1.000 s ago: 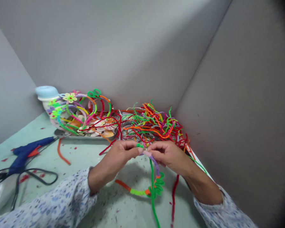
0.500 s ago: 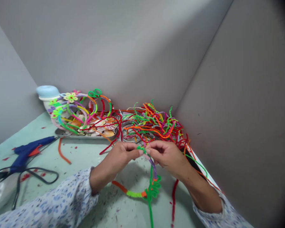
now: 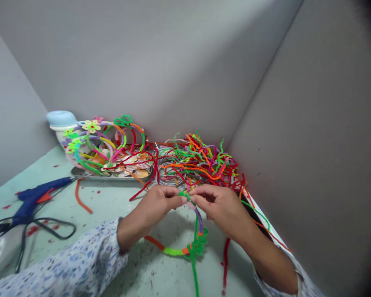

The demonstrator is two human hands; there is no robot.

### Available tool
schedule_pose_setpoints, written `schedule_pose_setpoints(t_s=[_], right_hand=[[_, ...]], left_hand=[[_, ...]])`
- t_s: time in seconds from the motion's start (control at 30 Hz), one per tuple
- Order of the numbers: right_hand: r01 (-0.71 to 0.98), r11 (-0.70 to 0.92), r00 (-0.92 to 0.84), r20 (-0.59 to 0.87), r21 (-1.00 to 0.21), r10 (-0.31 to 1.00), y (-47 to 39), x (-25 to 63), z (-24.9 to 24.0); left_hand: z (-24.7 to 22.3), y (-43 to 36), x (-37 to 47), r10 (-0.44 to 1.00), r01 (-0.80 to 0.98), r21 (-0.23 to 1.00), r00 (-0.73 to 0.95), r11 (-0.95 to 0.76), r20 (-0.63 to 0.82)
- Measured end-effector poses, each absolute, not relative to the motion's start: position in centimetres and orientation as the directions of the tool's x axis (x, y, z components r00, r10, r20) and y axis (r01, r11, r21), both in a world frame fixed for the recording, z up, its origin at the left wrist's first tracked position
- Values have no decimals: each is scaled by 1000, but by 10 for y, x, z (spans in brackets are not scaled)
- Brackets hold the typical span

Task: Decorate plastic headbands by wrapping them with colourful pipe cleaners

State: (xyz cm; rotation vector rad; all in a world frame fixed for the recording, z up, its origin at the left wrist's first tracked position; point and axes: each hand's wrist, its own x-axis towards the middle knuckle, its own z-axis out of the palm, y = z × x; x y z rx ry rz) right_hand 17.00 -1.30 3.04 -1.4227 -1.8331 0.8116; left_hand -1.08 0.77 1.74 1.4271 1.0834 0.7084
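Observation:
Between my two hands is the upper end of a curved headband [image 3: 199, 220] wrapped in coloured pipe cleaners: pink, purple, orange and yellow-green. My left hand [image 3: 156, 206] pinches a small looped green pipe cleaner [image 3: 184, 195] at that end. From the other side, my right hand [image 3: 218, 204] grips the same green loops with thumb and forefinger. Lower on the band sits a green looped flower [image 3: 198, 244], and a long green strand [image 3: 194, 272] hangs below it. The band's orange end [image 3: 154, 242] points left, above the table.
A blue glue gun [image 3: 34, 196] with a black cord lies at left. Behind it, finished headbands [image 3: 105, 128] rest on a metal tray [image 3: 111, 178] of shells. A heap of pipe cleaners [image 3: 210, 159] and coiled wire [image 3: 168, 171] sit at the back; a red strand [image 3: 225, 266] lies at right.
Both hands keep their pinch on the green loops. The headband's lower part has swung slightly left, and my right forearm has shifted slightly to the right.

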Motion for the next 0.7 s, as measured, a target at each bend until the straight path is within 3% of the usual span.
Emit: schedule_pose_setpoints(t_s=[0.2,0.4,0.7], right_hand=[[630,278,-186,207,-725,961,-16,168,35],[700,247,-121,229,-670,966,-21,160,34],[679,232,-128,199,-696,972,-23,160,32]], left_hand=[[14,8,-11,899,211,973,402,92,-172],[12,8,-8,898,213,972,402,98,-179],[15,7,-8,901,221,972,401,83,-168]])
